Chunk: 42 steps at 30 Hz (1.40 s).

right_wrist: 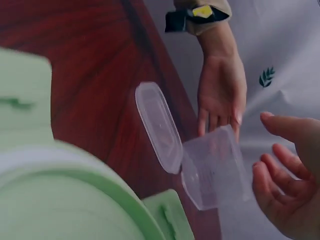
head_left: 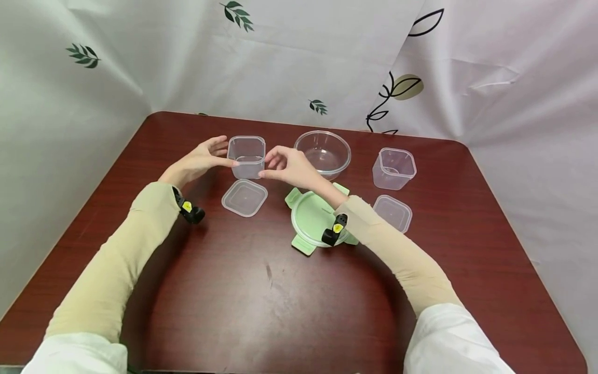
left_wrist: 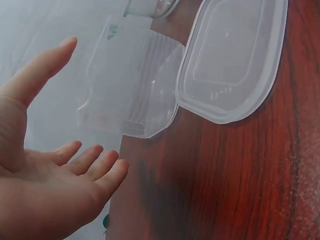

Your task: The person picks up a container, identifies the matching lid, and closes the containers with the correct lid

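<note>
One spread left hand [head_left: 196,160] stands left of the frame's centre, thumb well away from its relaxed fingers, gripping nothing. Just right of it, slightly above and left of centre, is the clear square container [head_left: 247,170], its flat lid [head_left: 244,198] directly below. Next comes the right hand [head_left: 296,169] near centre, fingers loosely curled, thumb apart, also gripping nothing; whether any fingertip touches the container, I cannot tell. To handle it well, meet opposite walls with light, matched pressure, as the thin plastic probably flexes, and keep the right wrist above the green lid [head_left: 310,218].
</note>
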Motion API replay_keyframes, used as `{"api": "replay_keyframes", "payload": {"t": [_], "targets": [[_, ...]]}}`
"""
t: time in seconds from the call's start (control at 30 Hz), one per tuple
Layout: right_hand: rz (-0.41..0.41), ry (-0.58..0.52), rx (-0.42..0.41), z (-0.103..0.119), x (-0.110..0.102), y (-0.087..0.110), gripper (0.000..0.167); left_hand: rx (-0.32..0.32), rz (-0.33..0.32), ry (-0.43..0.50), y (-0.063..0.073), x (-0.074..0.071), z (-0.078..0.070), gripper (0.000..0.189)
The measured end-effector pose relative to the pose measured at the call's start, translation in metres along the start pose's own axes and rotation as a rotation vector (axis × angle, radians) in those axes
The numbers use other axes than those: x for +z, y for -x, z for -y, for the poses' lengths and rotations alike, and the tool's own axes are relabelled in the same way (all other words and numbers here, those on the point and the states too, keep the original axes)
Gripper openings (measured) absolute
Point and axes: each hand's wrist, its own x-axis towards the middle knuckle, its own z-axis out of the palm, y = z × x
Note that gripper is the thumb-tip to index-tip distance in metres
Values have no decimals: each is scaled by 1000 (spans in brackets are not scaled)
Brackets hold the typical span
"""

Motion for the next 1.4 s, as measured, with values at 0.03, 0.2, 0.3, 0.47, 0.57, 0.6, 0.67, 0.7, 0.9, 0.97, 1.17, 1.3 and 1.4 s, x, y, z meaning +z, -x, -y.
{"api": "replay_keyframes", "payload": {"t": [0.03,0.2,0.3,0.47,0.57,0.6,0.67,0.7,0.9,0.97,1.17,1.3,1.4], "targets": [[26,-6,19,0,2,-1,39,-2,6,4,-1,0,0,97],[126,72,84,-2,12,-7,44,0,48,19,-5,-3,3,101],[151,115,113,-5,18,-11,43,11,73,25,-7,-4,6,102],[147,173,148,-8,27,-16,40,29,93,39,-10,-6,10,103],[142,224,166,-9,30,-18,40,37,96,37,-14,-6,12,103],[146,241,172,-10,31,-19,41,43,97,35,-15,-7,13,102],[160,273,190,-10,33,-21,42,52,95,24,-17,-7,15,102],[169,285,198,-10,33,-22,44,54,91,13,-19,-7,16,102],[218,332,235,-9,39,-23,47,44,79,-15,-23,-4,21,103],[226,341,246,-8,40,-22,46,58,85,-15,-22,-3,21,104],[242,370,259,-6,43,-21,47,122,105,-20,-21,1,22,110],[261,390,244,-7,46,-21,48,122,88,-29,-24,3,22,104],[259,407,237,-7,48,-20,47,103,67,-42,-28,4,24,98]]}}
